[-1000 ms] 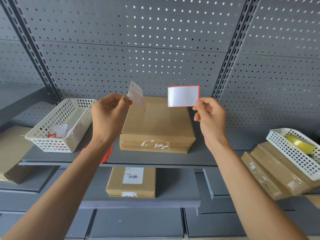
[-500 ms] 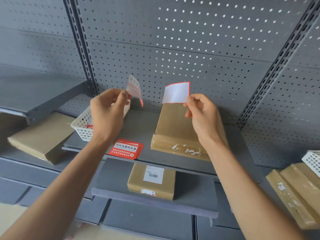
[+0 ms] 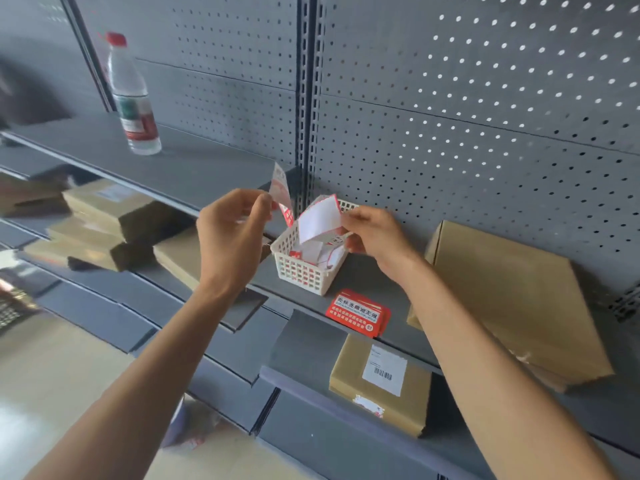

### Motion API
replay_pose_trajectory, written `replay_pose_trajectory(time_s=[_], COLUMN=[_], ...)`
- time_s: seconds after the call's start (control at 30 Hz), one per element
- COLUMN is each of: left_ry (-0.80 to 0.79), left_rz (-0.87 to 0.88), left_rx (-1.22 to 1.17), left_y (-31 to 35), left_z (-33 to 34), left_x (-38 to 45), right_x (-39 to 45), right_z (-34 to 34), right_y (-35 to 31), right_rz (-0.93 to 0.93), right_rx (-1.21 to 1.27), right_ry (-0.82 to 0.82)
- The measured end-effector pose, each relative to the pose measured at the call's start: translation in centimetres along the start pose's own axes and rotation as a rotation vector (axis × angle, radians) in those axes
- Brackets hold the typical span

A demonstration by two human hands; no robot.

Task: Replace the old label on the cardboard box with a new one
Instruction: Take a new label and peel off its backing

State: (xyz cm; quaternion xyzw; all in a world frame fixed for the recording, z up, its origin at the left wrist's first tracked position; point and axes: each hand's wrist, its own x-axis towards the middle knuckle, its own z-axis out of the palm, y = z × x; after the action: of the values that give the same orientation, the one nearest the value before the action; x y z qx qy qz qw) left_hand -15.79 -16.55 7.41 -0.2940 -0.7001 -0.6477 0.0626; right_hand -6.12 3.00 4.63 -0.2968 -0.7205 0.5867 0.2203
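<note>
Left hand (image 3: 235, 237): we pinch a curled red-and-white sticker (image 3: 282, 195) between thumb and forefinger, raised above the left rim of the white basket (image 3: 304, 271).

Right hand (image 3: 372, 233): we grip a white backing sheet (image 3: 318, 220) with a red edge by its right side, held tilted directly over the basket's open top.

White basket: lattice-walled, standing on the grey shelf (image 3: 363, 271) near its front edge, between our two hands. Inside we see loose white and red paper scraps (image 3: 317, 249); we cannot tell how many.

Stack of red labels (image 3: 358, 311): white printed text, lying flat at the shelf's front edge, just right of the basket and apart from it.

Cardboard box (image 3: 512, 299): flat, brown, lying on the same shelf toward its right end, its back edge close to the pegboard wall (image 3: 467, 116). Torn white residue (image 3: 526, 358) shows on its front side. Neither hand touches it.

Lower shelf (image 3: 301, 348): a smaller cardboard parcel (image 3: 381, 386) with a white barcode label and a red-and-white sticker on its front face, below the stack of red labels.

Upper left shelf (image 3: 194, 161): a clear water bottle (image 3: 131, 98) with red cap, upright, near the back.

Far left, lower level: several brown boxes (image 3: 114, 220), stacked and overlapping, blurred.
</note>
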Motion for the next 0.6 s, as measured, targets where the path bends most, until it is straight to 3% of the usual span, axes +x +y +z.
replay_pose_trajectory(time_s=[0.17,0.3,0.43,0.6], left_ry=[-0.024,-0.07,-0.118,-0.14], left_rz=[0.038,0.028,0.029,0.07], left_rx=[0.059,0.05,0.037,0.065], left_y=[-1.3,-1.9,-1.4,-0.6], left_z=[-1.5,-1.4,-0.3,2.0], left_x=[0.0,0.1,-0.2,-1.0], right_x=[2.2,2.8,1.6,-1.8], right_z=[0.9,-0.3,-1.9,-2.6], right_y=[0.0,0.5,0.1,-2.5], right_rz=[0.126,0.146,-0.001,-0.122], right_rx=[-0.165,-0.459,-0.753,-0.596], right_ry=[-0.018,-0.03,0.148,0.182])
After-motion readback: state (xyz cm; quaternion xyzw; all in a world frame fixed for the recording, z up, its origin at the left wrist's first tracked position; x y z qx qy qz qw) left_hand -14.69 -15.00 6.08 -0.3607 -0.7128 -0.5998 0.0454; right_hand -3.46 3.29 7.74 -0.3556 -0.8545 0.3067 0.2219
